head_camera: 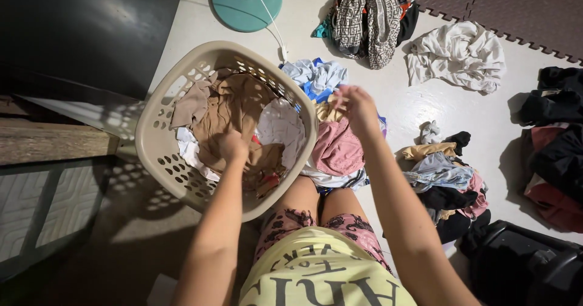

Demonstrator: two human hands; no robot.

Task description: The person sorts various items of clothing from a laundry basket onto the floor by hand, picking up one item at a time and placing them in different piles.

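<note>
**Clothes being sorted on the floor**

The left hand [232, 146] is pushed into the round beige plastic laundry basket [159, 108], left of the middle, and is closed around the crumpled brown cloth [234, 105] inside. The right hand [357, 107] is held over the pink cloth [337, 148] in the middle pile; its fingers are blurred, so its grip cannot be told.

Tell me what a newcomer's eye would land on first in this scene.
First comes the beige laundry basket at centre left, tilted toward the person, with the left hand plunged into the tan clothes inside it. Next, the right hand hangs over a pink garment lying on the person's knees. Around them, heaps of clothing dot the pale floor, notably a crumpled white garment at upper right.
</note>
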